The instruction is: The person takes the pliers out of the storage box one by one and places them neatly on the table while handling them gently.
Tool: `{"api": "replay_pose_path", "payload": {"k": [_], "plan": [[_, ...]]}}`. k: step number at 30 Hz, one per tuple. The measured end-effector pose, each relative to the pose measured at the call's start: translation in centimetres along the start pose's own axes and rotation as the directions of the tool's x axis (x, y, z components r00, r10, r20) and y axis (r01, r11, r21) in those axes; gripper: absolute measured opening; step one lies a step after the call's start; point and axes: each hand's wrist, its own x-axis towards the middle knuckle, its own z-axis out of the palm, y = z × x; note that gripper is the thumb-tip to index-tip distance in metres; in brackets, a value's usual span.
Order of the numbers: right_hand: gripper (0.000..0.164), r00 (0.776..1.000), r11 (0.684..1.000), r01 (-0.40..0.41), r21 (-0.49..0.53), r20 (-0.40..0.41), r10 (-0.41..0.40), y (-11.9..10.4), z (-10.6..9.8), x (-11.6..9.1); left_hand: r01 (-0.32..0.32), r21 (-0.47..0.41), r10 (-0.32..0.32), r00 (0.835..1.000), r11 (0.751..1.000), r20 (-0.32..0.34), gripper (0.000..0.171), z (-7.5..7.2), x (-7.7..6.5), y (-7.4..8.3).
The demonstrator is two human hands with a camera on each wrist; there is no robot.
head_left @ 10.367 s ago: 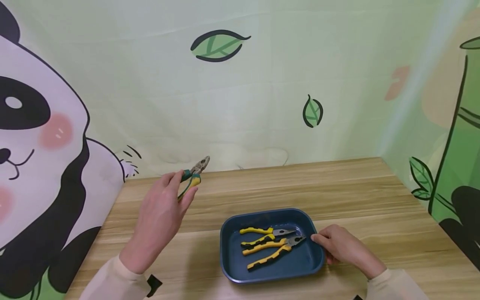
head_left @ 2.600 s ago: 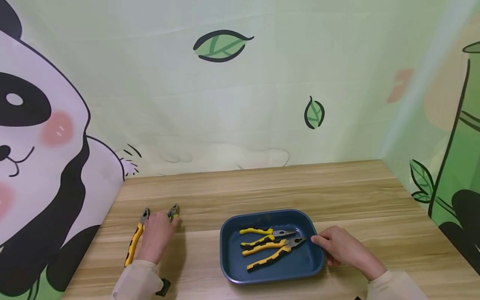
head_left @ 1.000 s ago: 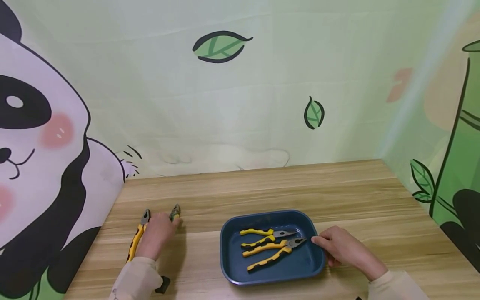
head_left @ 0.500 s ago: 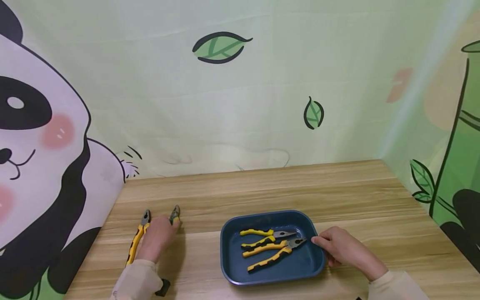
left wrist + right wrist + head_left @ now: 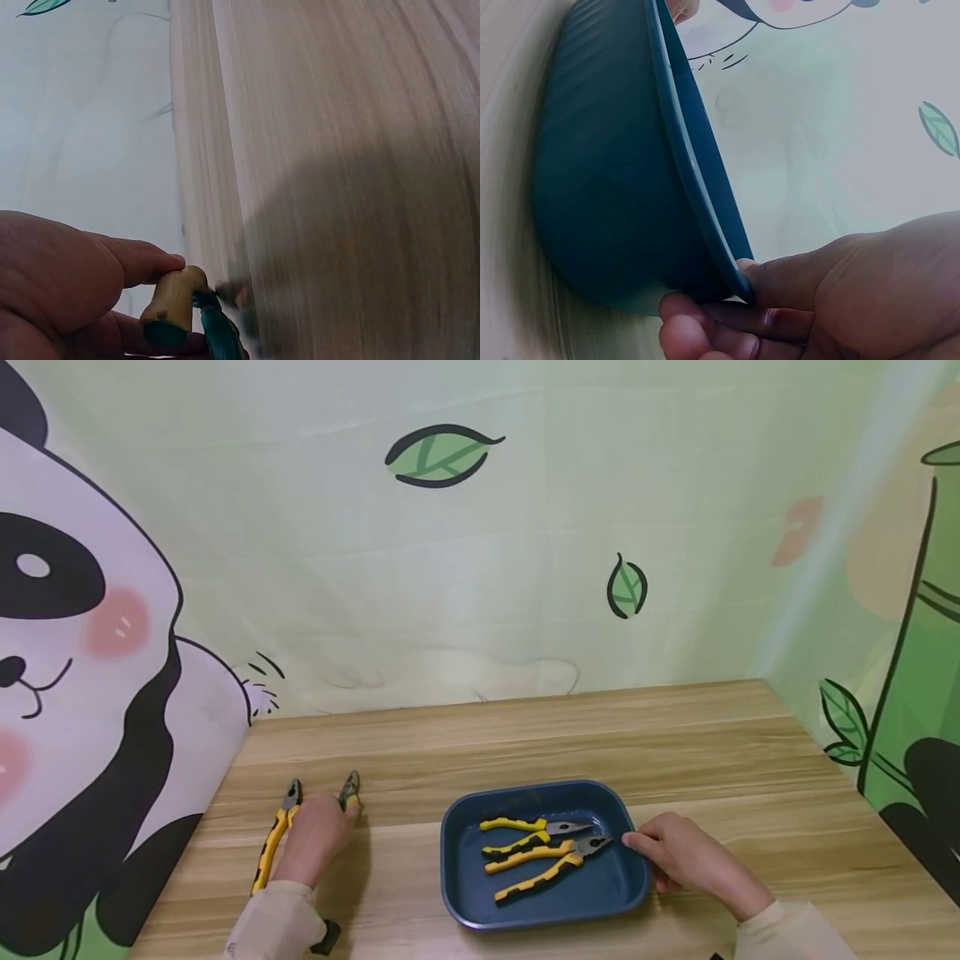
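My left hand (image 5: 318,831) is low over the left of the table, gripping a pair of combination pliers with green and yellow handles (image 5: 174,304). Only the metal head of these pliers (image 5: 350,785) shows past the fingers in the head view. Close beside that hand, on its left, lie yellow-and-black pliers (image 5: 272,847), partly covered by it. My right hand (image 5: 682,856) pinches the right rim of a dark blue tray (image 5: 540,917), thumb on top and fingers below. Inside it lie yellow-and-black long-nose pliers (image 5: 566,828) and larger yellow-and-black pliers (image 5: 570,856).
The wooden table (image 5: 420,743) meets a pale green backdrop cloth (image 5: 525,527) printed with a panda, leaves and bamboo. Wood surface lies between the left hand and the tray, and behind the tray.
Some ten seconds ago my left hand held the green-and-yellow pliers up in the air; they are now down at the table beside the other pliers. Over the last second both hands barely move.
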Motion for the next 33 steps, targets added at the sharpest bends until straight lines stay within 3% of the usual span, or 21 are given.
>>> {"api": "replay_pose_path", "payload": {"k": [17,33], "plan": [[0.041,1.000,1.000,0.003,0.006,-0.002,-0.003,-0.14,0.03,-0.12,-0.035,0.029,0.036,0.999,0.999,-0.035,0.045,0.41,0.00,-0.23],[0.040,1.000,1.000,0.016,-0.003,0.001,-0.016,0.18,0.01,0.05,0.000,-0.011,-0.001,1.000,1.000,-0.009,0.043,0.22,-0.52,0.19]]}}
